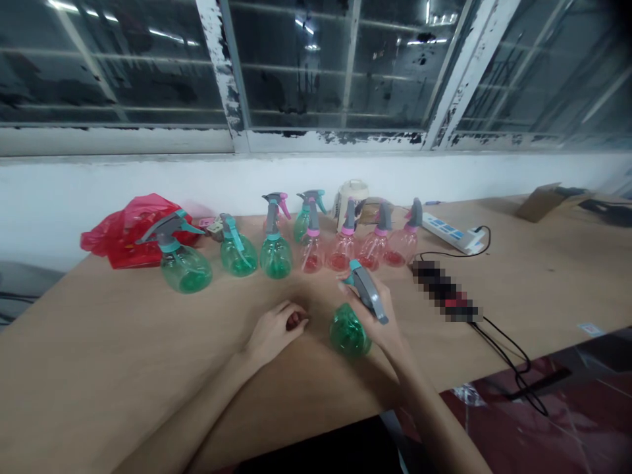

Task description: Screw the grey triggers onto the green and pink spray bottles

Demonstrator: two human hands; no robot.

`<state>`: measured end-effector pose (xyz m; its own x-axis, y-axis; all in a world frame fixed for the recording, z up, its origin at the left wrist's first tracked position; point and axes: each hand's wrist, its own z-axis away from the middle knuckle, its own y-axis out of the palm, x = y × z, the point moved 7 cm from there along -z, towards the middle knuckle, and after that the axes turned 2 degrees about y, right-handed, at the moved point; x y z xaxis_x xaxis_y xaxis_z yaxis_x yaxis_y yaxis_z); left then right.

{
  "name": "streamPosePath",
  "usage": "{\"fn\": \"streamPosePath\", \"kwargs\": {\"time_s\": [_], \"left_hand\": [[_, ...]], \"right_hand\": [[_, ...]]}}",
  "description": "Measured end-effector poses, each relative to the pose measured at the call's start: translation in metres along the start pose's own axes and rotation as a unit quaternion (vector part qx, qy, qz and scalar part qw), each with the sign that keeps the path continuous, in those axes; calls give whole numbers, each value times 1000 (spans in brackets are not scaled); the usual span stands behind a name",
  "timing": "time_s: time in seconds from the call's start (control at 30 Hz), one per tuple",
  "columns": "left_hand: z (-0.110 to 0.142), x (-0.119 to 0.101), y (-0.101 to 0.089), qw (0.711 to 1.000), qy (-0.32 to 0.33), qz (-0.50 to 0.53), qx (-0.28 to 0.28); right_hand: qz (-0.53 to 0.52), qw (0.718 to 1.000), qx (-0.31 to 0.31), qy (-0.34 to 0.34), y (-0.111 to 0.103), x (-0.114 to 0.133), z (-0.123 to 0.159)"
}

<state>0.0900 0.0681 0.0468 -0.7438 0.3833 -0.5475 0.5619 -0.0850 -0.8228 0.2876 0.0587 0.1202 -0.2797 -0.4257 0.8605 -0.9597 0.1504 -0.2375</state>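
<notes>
My right hand (382,316) is wrapped round the neck of a green spray bottle (349,332), just under its grey and teal trigger head. The bottle leans a little over the table. My left hand (279,329) rests on the wood to its left, fingers curled in, with nothing visible in them. Beyond my hands stand green spray bottles with teal collars, one at the far left (186,268) and others closer to the middle (275,257). Several pink spray bottles (340,253) with pink collars stand beside them in a row.
A red plastic bag (135,227) lies at the back left. Against the wall stands a pale container (351,194). Toward the right are a white power strip (451,234), a pixelated object (444,289) with black cables, and a cardboard box (546,201). Windows rise behind the table (123,368).
</notes>
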Motion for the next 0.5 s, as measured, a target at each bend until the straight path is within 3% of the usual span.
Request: {"fn": "streamPosePath", "kwargs": {"time_s": [0.2,0.5], "left_hand": [[0,-1,-1,1000,1,2,0],[1,-2,-2,1000,-6,-3,-3]], "right_hand": [[-29,1000,9,4,1,-3,1],[19,1000,-23,6,-1,1,1]]}}
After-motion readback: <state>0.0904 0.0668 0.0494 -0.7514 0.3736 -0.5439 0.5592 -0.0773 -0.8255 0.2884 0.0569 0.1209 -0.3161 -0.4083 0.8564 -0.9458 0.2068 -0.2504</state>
